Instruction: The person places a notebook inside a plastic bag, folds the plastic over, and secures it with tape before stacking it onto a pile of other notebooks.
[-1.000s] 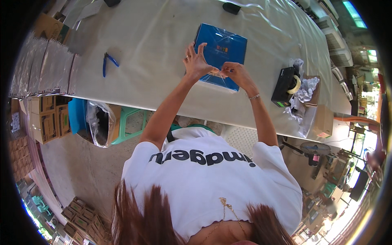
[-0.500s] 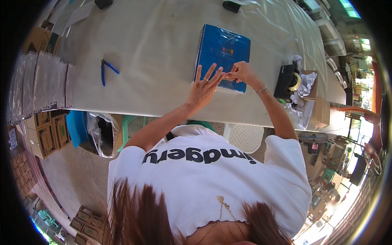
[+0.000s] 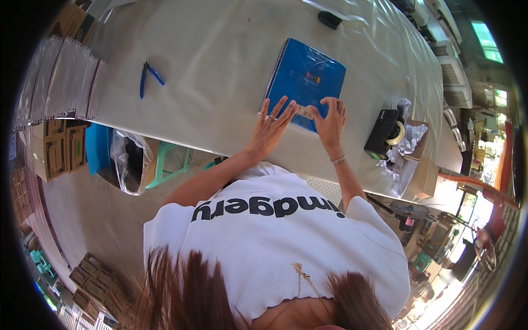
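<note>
A blue spiral-bound notebook (image 3: 313,69) in a shiny clear wrap lies on the table, its coil along the left side. My left hand (image 3: 269,126) rests with fingers spread on its near left part, a ring on one finger. At the near right part is my right hand (image 3: 331,122), thumb and fingers apart, with nothing visible between them. A small pale strip, perhaps a sticker, (image 3: 304,112) shows on the wrap between my two hands. Part of the notebook's near edge is hidden by my left hand.
Blue-handled cutters (image 3: 149,77) lie to the left, beyond them wrapped spiral-bound stacks (image 3: 69,77). A black tape dispenser (image 3: 380,135) with a tape roll (image 3: 397,133) and crumpled plastic (image 3: 412,138) stand right. A dark object (image 3: 329,20) sits at the back.
My right hand has opened from a pinch beside my left fingertips and moved slightly right. The pale strip now shows. My left hand stays on the notebook, and the whole view has turned a little.
</note>
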Available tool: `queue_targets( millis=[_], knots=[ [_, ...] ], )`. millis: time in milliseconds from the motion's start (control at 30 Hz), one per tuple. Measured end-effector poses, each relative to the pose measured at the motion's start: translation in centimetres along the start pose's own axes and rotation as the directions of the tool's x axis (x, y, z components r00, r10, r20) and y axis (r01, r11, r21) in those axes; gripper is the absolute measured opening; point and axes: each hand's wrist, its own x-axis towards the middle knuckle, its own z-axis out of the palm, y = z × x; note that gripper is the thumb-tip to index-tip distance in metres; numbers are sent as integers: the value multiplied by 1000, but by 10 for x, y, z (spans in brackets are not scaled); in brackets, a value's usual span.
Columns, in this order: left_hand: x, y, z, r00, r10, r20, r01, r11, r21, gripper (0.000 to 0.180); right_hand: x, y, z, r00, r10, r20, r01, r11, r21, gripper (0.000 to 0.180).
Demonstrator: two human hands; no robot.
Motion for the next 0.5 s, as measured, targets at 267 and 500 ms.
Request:
queue_targets(
  millis=[267, 500],
  knots=[
    [-4, 23, -46, 901, -434, -17, 293, 637, -713, 58, 78, 107, 27, 980, 67, -189, -67, 998, 10, 39],
    [-27, 32, -32, 629, -109, 770, 94, -972, -214, 35, 217, 73, 22, 741, -436, 511, 69, 806, 588, 59]
  ],
)
